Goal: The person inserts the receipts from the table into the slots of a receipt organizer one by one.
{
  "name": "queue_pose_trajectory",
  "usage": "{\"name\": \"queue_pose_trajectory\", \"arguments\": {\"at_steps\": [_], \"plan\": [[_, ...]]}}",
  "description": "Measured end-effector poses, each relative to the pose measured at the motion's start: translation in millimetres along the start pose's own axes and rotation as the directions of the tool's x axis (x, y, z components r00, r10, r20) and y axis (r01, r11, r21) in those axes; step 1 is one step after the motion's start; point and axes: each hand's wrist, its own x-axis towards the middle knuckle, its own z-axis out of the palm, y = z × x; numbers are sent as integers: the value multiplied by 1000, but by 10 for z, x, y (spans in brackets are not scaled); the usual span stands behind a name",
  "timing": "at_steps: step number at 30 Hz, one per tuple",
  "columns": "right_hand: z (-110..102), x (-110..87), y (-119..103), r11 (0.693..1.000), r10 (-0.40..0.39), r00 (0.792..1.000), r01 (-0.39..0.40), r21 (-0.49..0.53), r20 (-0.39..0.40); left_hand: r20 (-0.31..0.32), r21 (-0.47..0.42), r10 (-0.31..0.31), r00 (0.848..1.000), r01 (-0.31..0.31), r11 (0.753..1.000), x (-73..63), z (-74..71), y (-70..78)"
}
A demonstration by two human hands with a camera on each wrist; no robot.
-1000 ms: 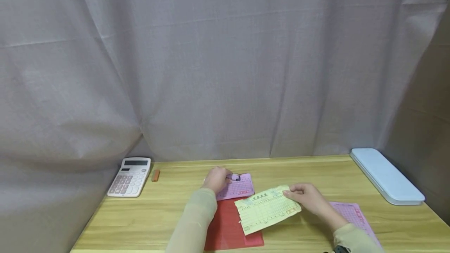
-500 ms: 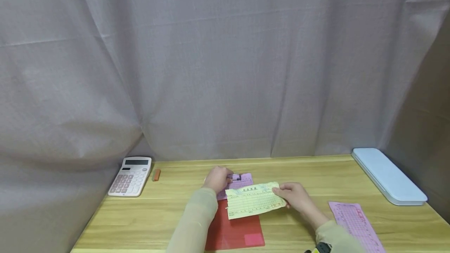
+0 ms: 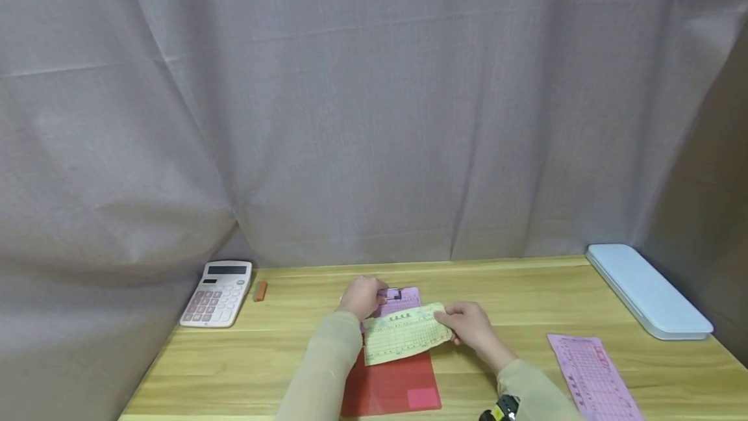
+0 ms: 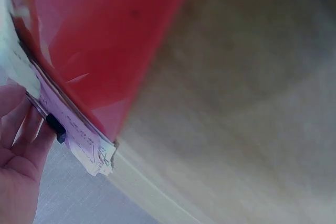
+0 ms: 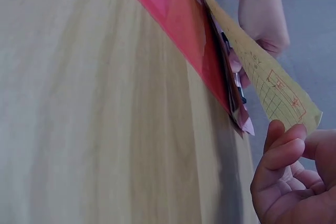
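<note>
A red clipboard folder (image 3: 390, 387) lies on the wooden table, its metal clip (image 3: 395, 295) at the far end over pink printed forms (image 3: 411, 295). My left hand (image 3: 359, 297) holds that clip; in the left wrist view, fingers and thumb curl at the clip beside its black end (image 4: 55, 125). My right hand (image 3: 469, 326) pinches the right edge of a yellow printed form (image 3: 403, 338) between thumb and fingers. The yellow form is slightly curved and tilted above the folder, covering part of the pink forms. Its left end reaches near the left wrist.
Another pink form (image 3: 596, 375) lies at the right front. At the back right is a pale blue flat case (image 3: 648, 292). A calculator (image 3: 216, 295) and a small orange-brown block (image 3: 260, 291) sit at the left. A grey curtain (image 3: 374, 115) hangs behind the table.
My right hand has carried the yellow form leftward over the folder, toward the clip, and the form lies more level. My left hand has stayed at the clip.
</note>
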Motion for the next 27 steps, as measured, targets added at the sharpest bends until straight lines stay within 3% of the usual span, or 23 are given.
{"name": "queue_pose_trajectory", "arguments": {"at_steps": [27], "plan": [[372,235,-71,992,93,996,-94,83,18,-38,8,94,995,-93,996,4,-13,-41]]}}
